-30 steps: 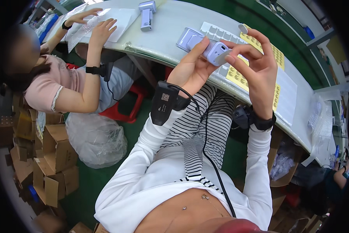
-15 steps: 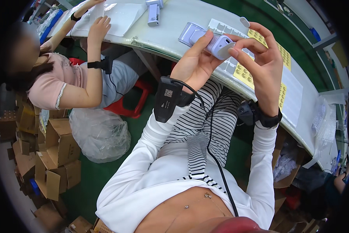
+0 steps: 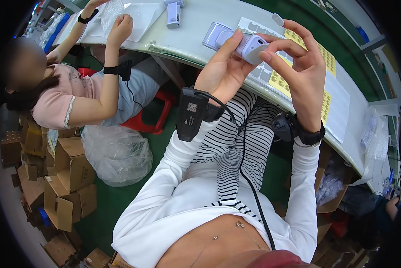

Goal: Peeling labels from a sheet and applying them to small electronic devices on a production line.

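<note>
My left hand [image 3: 220, 77] is closed round a small lavender device [image 3: 242, 48] with a clear part at its far left end and a port at the end facing right. Between thumb and finger of my right hand [image 3: 306, 69], a pale grey rounded sticker [image 3: 256, 54] is pinched against the device's port end. A second pale sticker [image 3: 277, 19] clings to the tip of another right finger, which points up and away. Under the hands lie a sheet of grey stickers [image 3: 250, 26] and yellow label sheets [image 3: 329, 61].
Another lavender device [image 3: 173, 17] stands farther back on the white table [image 3: 205, 11]. To the left a co-worker [image 3: 71, 100] handles a clear bubble bag [image 3: 112, 17]. Bubble wrap [image 3: 375, 138] lies at the right; cartons [image 3: 71, 165] and a plastic bag [image 3: 115, 154] are on the floor.
My right hand has shifted slightly, keeping the sticker at the device's end. The co-worker's hands have moved, and a bubble bag now shows between them.
</note>
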The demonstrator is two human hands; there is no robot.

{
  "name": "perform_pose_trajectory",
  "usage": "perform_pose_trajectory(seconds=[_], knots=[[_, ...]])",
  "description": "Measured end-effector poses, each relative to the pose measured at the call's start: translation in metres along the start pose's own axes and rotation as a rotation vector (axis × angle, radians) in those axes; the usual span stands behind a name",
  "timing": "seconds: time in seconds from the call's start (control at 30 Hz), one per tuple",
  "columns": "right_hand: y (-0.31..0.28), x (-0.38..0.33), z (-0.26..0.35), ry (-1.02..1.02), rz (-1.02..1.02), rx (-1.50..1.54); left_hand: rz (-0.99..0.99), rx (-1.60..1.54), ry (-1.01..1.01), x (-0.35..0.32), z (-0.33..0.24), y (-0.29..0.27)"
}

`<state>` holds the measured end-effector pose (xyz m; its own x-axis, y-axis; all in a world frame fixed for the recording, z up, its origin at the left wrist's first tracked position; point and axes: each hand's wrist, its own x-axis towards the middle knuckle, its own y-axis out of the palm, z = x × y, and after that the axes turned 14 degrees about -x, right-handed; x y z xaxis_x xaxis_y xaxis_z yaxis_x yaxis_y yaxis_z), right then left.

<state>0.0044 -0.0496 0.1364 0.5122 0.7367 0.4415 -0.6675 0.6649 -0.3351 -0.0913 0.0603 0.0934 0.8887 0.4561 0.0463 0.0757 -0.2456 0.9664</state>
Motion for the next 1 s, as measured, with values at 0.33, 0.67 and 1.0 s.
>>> perform_pose_trajectory(seconds=[0.33, 0.67, 1.0], knots=[[0.003, -0.001, -0.003, -0.017, -0.034, -0.054, 0.008, -0.021, -0.012, 0.000, 0.001, -0.003], [0.018, -0.004, -0.008, -0.300, -0.280, -0.280, 0.005, -0.010, 0.008, 0.002, 0.002, 0.000], [0.028, 0.009, -0.025, -0.376, -0.511, -0.246, -0.099, -0.251, -0.012, -0.006, 0.003, 0.003]])
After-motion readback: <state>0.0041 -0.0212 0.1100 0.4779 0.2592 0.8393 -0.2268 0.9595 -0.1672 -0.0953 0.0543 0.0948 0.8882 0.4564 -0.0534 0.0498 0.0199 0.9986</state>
